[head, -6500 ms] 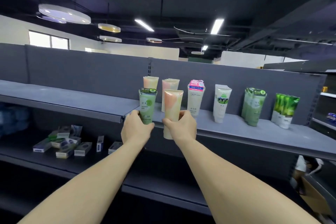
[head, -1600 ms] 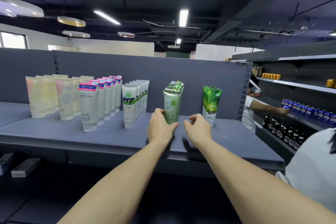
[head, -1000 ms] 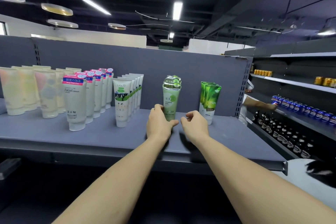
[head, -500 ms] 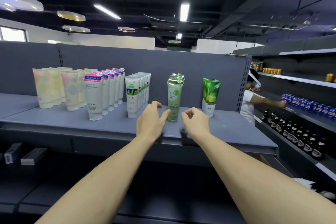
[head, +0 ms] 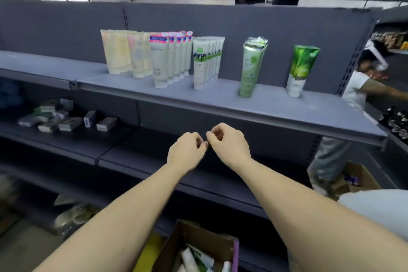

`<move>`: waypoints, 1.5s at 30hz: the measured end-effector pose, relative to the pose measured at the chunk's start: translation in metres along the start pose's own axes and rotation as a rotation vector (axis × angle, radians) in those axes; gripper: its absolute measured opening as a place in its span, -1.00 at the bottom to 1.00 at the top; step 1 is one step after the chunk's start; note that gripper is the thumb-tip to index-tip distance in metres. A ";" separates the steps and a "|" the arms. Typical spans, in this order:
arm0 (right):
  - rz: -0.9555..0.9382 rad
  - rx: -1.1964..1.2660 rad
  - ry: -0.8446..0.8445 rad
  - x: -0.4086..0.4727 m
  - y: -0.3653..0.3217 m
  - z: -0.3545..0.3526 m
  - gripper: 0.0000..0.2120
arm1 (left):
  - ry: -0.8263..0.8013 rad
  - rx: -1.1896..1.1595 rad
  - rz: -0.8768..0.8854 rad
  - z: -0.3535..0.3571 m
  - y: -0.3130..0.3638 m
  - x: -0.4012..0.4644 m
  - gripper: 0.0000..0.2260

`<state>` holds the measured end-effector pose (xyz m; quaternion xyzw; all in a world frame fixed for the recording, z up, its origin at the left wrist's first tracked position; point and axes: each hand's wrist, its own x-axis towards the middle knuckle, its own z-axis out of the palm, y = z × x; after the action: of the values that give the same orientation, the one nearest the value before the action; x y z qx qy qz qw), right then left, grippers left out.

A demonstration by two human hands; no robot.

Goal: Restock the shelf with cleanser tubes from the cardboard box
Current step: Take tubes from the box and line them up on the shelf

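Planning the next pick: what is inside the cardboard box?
The cardboard box holds several white and green cleanser tubes, lying jumbled. The frame's bottom edge cuts off the rest, so their count stays unknown.

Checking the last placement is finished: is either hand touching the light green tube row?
Apart. The head view shows left hand and right hand below the shelf edge, well clear of the light green tube row.

Shelf (head: 276, 108): grey board, grey back panel. Tube rows, left to right: cream-peach (head: 119, 54); white with pink-and-blue top band (head: 160, 59); white with green-black label (head: 202, 62); pale green (head: 250, 66); bright leaf-green over white (head: 301, 66). Cardboard box (head: 198, 243): brown, purple edge.
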<state>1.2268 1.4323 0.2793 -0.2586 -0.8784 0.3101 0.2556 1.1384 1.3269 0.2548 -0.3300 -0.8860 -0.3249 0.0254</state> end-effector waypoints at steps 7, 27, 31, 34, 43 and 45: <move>0.207 -0.063 -0.273 -0.045 0.056 0.066 -0.59 | -0.174 0.028 -0.150 0.047 -0.072 -0.047 -0.85; 0.722 -0.114 -0.625 -0.161 0.206 0.226 -0.53 | -0.655 0.042 -0.333 0.219 -0.213 -0.134 -0.82; 0.813 -0.067 -0.682 -0.171 0.241 0.252 -0.50 | -0.723 0.060 -0.410 0.254 -0.229 -0.148 -0.76; 0.863 -0.036 -0.709 -0.177 0.264 0.273 -0.47 | -0.759 0.065 -0.469 0.276 -0.239 -0.154 -0.69; 0.766 -0.113 -0.769 -0.190 0.318 0.352 -0.63 | -0.784 0.142 -0.599 0.354 -0.282 -0.170 -0.60; 0.682 -0.145 -0.729 -0.191 0.324 0.369 -0.63 | -0.805 0.181 -0.695 0.374 -0.296 -0.173 -0.52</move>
<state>1.2382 1.3807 -0.2452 -0.4228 -0.7954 0.3842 -0.2023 1.1589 1.2808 -0.2502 -0.1124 -0.9071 -0.0841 -0.3969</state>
